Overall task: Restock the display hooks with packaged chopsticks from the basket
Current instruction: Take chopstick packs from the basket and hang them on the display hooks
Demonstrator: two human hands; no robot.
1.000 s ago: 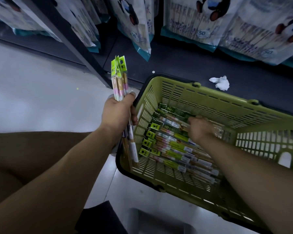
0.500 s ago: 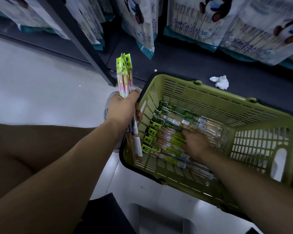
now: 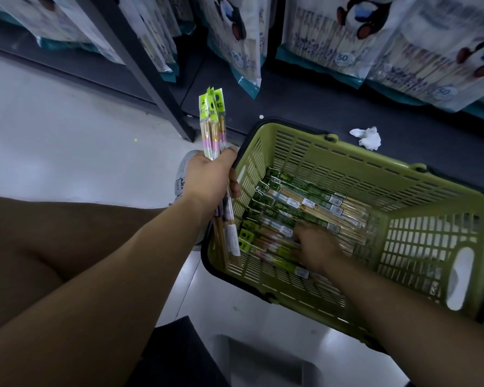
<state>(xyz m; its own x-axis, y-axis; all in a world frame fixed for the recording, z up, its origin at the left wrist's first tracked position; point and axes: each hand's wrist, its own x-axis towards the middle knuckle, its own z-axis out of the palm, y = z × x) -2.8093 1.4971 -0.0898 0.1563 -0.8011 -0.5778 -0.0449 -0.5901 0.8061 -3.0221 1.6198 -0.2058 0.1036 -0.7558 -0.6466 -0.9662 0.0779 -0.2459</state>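
Fingers (image 3: 234, 181) of left hand (image 3: 207, 180) wrapped tight around a bundle of chopstick packs (image 3: 214, 127), held roughly upright just outside the basket's left rim. Bright green header tabs at top, pink bands below them, lower ends hanging down past the rim into the basket.

Right hand (image 3: 315, 248) down inside the green basket (image 3: 347, 163), palm down on the loose chopstick packs (image 3: 305, 203) at the bottom. Motion-blurred; can't tell if its fingers are closed on a pack or just resting on the pile.

Loose packs lie roughly parallel across the basket floor, mostly dark green labels, a few bright green tabs at the left end.

Basket sits on the floor by the dark base shelf (image 3: 305, 107). Crumpled white paper (image 3: 368, 137) on that shelf just behind the basket. Large hanging bags (image 3: 333, 32) marked "50" above. Grey shoe (image 3: 183, 174) partly visible behind left hand.
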